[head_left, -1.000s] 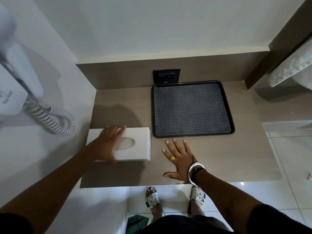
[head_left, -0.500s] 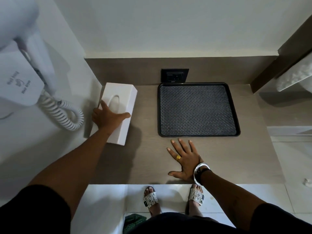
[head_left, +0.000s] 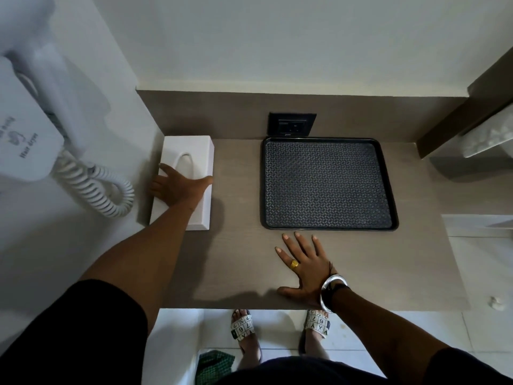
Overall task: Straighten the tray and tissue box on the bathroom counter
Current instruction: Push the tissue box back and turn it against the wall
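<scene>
Now the worktop (head_left: 241,262) carries the black tray (head_left: 327,184), square against the back wall beneath the socket (head_left: 292,124). Well apart, the white tissue box (head_left: 191,151) lies lengthwise along the left wall, left hand (head_left: 177,187) on top, fingers spread. Right hand (head_left: 305,268) rests flat before the tray, fingers splayed.

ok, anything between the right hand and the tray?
Nothing visible. The right hand lies flat on bare counter, fingertips just short of the tray near edge. The tissue box sits far left under the left hand.
</scene>
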